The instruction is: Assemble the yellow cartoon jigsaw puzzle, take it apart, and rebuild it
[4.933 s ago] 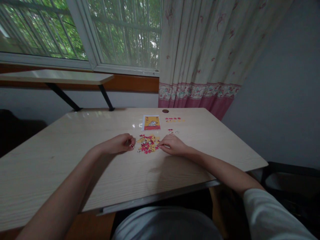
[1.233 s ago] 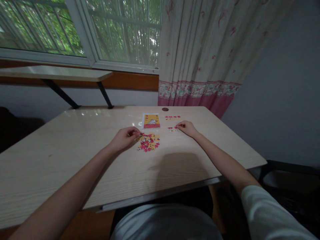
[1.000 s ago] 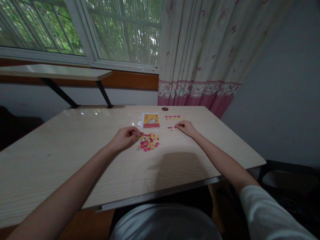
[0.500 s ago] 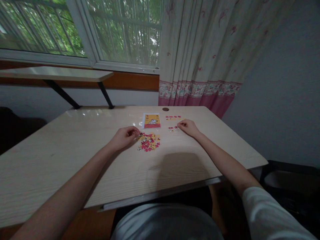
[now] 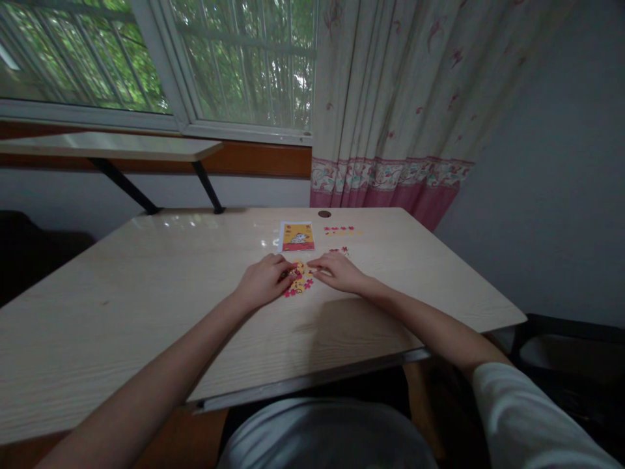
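Note:
A loose pile of red, yellow and white jigsaw puzzle pieces (image 5: 299, 284) lies on the table in front of me. My left hand (image 5: 266, 279) rests at its left side, fingers and thumb apart over the pieces. From the right, my right hand (image 5: 338, 272) reaches the pile's edge with forefinger and thumb spread; no piece is visible in it. Just behind that hand, a small group of puzzle pieces (image 5: 344, 250) is partly hidden by it. Farther back lies a row of red puzzle pieces (image 5: 338, 228) with yellow ones below it.
A yellow and red picture card (image 5: 297, 237) with a white cartoon figure lies behind the pile. A round cable hole (image 5: 324, 213) is near the back edge of the wooden table (image 5: 146, 293). A raised shelf (image 5: 146, 144) stands at the back left, and a curtain (image 5: 390, 98) hangs behind.
My right hand has moved left from the small group of pieces to the pile. My left hand has shifted right, over the pile's left part.

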`<move>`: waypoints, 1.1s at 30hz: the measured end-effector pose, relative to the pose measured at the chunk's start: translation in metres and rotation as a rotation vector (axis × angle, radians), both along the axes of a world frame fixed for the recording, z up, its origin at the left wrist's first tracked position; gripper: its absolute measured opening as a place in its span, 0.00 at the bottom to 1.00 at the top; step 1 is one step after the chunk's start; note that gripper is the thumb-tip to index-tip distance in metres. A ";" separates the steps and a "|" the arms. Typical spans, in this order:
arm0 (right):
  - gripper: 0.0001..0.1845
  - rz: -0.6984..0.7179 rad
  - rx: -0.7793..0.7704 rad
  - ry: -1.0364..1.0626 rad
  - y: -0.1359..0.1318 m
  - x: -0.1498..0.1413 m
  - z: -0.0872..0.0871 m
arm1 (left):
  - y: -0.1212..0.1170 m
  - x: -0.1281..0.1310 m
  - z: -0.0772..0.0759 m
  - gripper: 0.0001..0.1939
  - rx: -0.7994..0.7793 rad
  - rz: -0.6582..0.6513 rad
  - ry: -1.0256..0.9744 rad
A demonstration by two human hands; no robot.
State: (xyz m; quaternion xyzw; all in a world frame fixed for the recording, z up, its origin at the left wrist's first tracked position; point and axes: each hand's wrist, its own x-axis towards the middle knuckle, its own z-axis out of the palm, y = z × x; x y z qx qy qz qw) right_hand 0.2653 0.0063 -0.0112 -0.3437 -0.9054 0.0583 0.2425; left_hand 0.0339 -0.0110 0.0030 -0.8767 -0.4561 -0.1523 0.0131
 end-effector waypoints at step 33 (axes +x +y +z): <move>0.10 0.034 -0.075 0.103 -0.002 -0.015 -0.009 | 0.005 0.002 -0.005 0.13 -0.019 -0.055 -0.195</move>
